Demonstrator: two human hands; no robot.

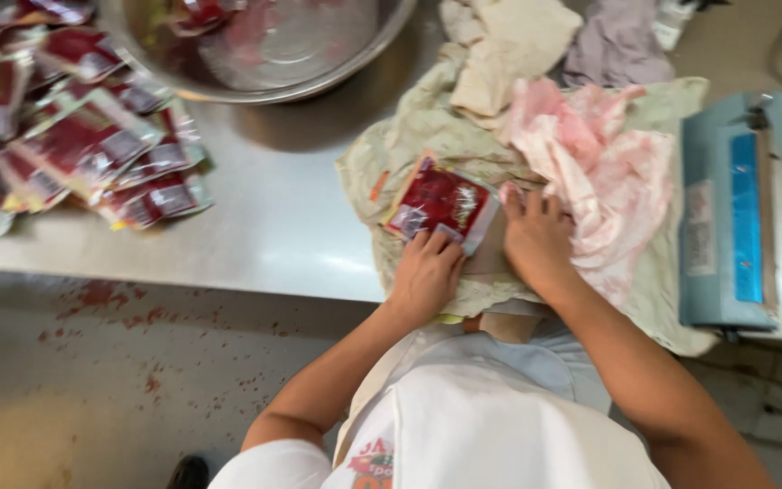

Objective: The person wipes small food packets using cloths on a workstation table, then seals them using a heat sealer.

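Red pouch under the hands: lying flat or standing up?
Flat. The red pouch lies face up on the cloth, left hand at its near edge.

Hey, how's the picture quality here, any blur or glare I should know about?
Head view: soft with motion blur, worst on the pile of red sachets at left; bright glare patches on the steel table; the sachet under the left hand and right hand is clearer; even light.
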